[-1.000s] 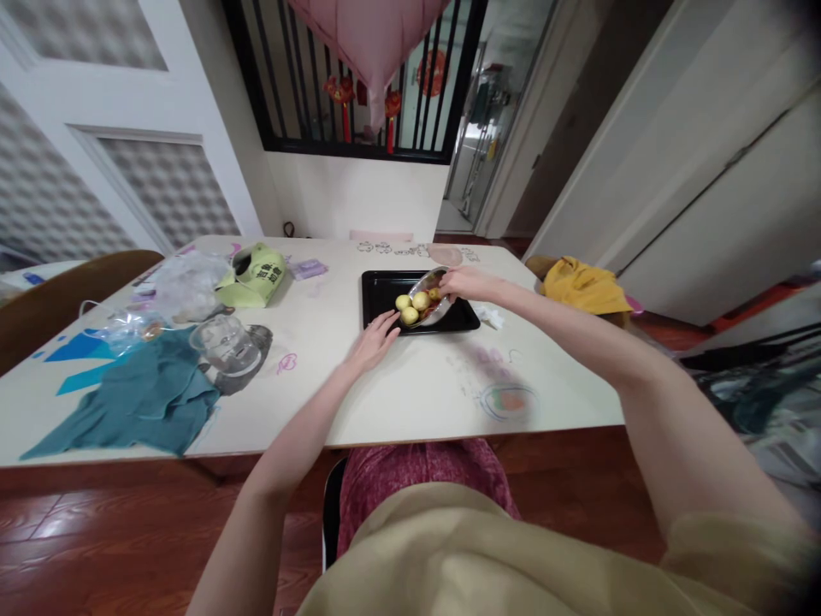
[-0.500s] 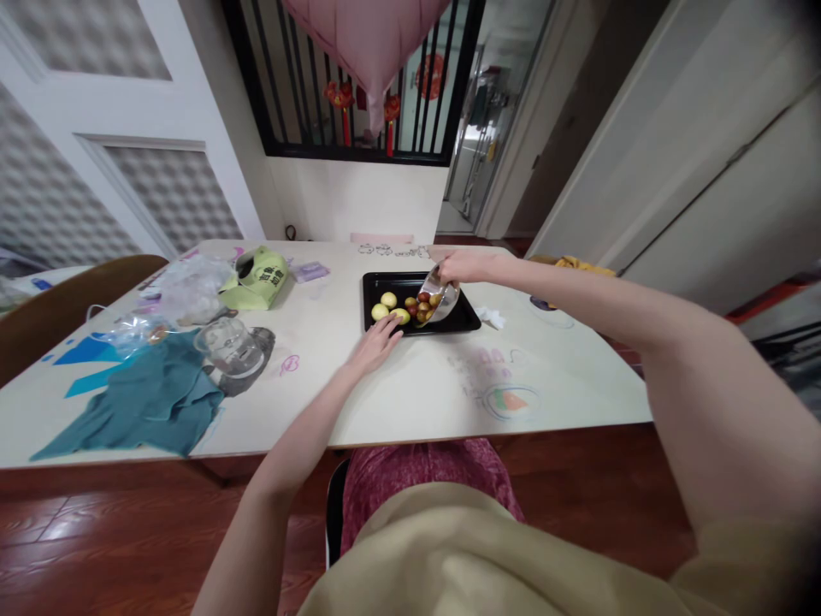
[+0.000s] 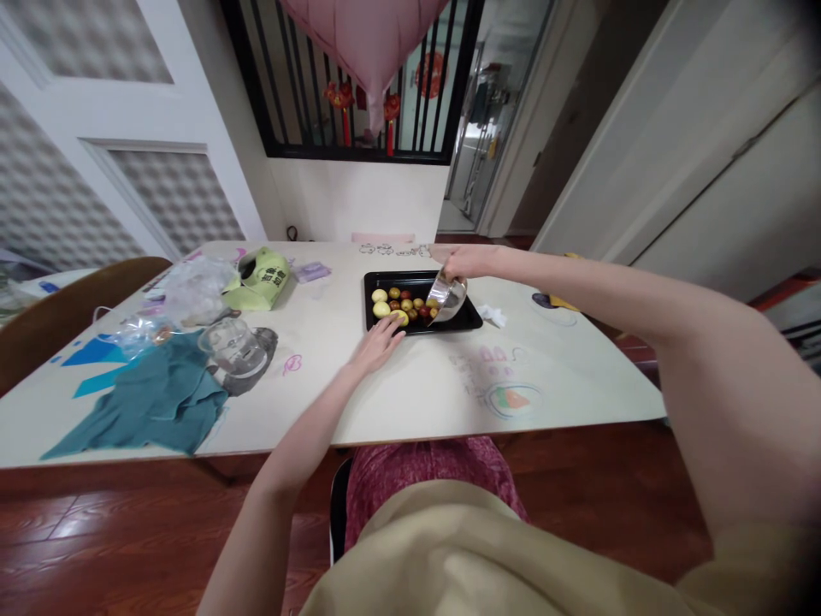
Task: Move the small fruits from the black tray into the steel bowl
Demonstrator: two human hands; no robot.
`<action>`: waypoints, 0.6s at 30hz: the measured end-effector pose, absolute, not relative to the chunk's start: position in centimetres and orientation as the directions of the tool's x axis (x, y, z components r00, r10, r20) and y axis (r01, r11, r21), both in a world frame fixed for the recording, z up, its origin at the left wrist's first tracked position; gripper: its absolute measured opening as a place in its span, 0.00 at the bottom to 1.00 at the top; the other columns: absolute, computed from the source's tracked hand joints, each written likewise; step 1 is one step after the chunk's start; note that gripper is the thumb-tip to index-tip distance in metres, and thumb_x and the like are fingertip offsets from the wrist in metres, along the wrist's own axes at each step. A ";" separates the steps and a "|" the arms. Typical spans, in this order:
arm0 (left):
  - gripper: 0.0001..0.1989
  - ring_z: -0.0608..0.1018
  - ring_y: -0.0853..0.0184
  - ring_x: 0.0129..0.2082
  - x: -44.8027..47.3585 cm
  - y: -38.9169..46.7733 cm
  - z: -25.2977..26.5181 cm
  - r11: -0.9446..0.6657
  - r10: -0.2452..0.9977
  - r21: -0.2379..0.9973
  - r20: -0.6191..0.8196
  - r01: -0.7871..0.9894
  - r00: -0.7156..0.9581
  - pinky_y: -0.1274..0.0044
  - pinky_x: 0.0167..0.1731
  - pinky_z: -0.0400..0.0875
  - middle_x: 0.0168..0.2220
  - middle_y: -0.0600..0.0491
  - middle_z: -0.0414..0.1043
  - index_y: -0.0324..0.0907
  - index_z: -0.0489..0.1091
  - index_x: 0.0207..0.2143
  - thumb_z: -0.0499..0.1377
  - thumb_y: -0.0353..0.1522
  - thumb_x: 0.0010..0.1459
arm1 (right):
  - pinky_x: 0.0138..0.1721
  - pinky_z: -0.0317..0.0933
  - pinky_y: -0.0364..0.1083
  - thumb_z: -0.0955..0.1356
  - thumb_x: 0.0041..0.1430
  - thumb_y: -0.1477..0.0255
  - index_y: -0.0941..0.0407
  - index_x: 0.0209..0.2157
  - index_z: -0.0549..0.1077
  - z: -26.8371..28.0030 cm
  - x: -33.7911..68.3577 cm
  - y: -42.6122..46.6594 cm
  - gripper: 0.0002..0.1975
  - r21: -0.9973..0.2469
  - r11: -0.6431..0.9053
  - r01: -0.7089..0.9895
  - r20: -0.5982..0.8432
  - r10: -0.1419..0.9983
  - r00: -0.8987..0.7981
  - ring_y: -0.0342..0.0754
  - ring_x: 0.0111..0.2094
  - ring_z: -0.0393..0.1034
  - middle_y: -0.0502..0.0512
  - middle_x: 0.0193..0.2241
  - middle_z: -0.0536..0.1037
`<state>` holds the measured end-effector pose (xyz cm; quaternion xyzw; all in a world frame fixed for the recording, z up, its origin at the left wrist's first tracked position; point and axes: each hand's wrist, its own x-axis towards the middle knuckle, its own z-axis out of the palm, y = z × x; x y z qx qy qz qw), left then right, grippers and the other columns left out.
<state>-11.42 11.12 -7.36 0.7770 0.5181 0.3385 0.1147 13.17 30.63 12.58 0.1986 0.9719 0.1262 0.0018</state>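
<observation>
My right hand (image 3: 460, 262) grips the rim of a shiny metal bowl (image 3: 452, 299), which is tipped on its side over a black tray (image 3: 471, 323). Small brown and reddish jujube-like fruits (image 3: 414, 310) lie in the tray by the bowl's mouth. Several larger pale yellow fruits (image 3: 380, 309) sit at the tray's left end. My left hand (image 3: 378, 344) rests at the tray's near edge, fingers stretched out, the tips at the nearest yellow fruit (image 3: 401, 317). Whether any small fruits are left inside the bowl I cannot tell.
A crumpled white tissue (image 3: 493, 316) lies right of the tray. On the left of the white table (image 3: 398, 402) are a green sun visor (image 3: 260, 278), a clear plastic container (image 3: 236, 346), a teal cloth (image 3: 147, 398) and plastic bags (image 3: 196, 291). A pink balloon (image 3: 369, 43) hangs ahead.
The small fruits have spread leftward and across the middle of the tray. My right hand has moved the tilted bowl slightly to the right. My left hand has barely moved.
</observation>
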 end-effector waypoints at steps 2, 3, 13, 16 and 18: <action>0.27 0.65 0.53 0.74 -11.4 11.1 -7.4 -0.432 0.885 0.532 0.404 0.728 0.230 0.54 0.73 0.59 0.73 0.45 0.61 0.47 0.63 0.71 0.45 0.46 0.77 | 0.40 0.60 0.46 0.75 0.53 0.81 0.56 0.26 0.80 13.0 13.5 30.9 0.07 0.258 0.902 0.346 -0.154 0.392 -0.907 0.47 0.34 0.73 0.48 0.24 0.79; 0.27 0.64 0.53 0.74 -11.4 11.1 -7.4 -0.427 0.888 0.536 0.399 0.728 0.227 0.53 0.74 0.58 0.74 0.45 0.60 0.48 0.63 0.71 0.45 0.47 0.77 | 0.40 0.60 0.46 0.75 0.52 0.82 0.55 0.26 0.80 13.3 13.6 31.0 0.07 0.262 0.903 0.341 -0.236 0.402 -0.885 0.47 0.34 0.73 0.47 0.23 0.79; 0.28 0.63 0.53 0.74 -11.5 11.0 -7.2 -0.426 0.891 0.538 0.387 0.728 0.236 0.53 0.74 0.57 0.74 0.45 0.59 0.47 0.62 0.71 0.44 0.46 0.77 | 0.39 0.63 0.49 0.73 0.68 0.73 0.57 0.26 0.76 12.7 17.0 29.4 0.14 -0.004 0.752 0.659 0.176 0.649 -0.740 0.46 0.33 0.73 0.53 0.30 0.83; 0.28 0.63 0.53 0.74 -11.4 11.0 -7.2 -0.423 0.892 0.535 0.389 0.731 0.232 0.53 0.74 0.58 0.74 0.45 0.59 0.47 0.62 0.71 0.44 0.47 0.77 | 0.38 0.64 0.50 0.74 0.65 0.72 0.55 0.25 0.77 13.4 18.4 26.8 0.13 0.013 0.836 0.549 0.010 0.549 -0.836 0.47 0.29 0.73 0.53 0.26 0.81; 0.28 0.64 0.52 0.74 -11.3 11.0 -7.3 -0.417 0.894 0.538 0.390 0.732 0.222 0.53 0.74 0.58 0.74 0.44 0.60 0.46 0.63 0.71 0.45 0.47 0.77 | 0.40 0.65 0.51 0.75 0.61 0.77 0.53 0.26 0.78 13.8 19.2 24.0 0.11 0.087 0.883 0.461 -0.107 0.468 -0.877 0.49 0.30 0.73 0.53 0.26 0.81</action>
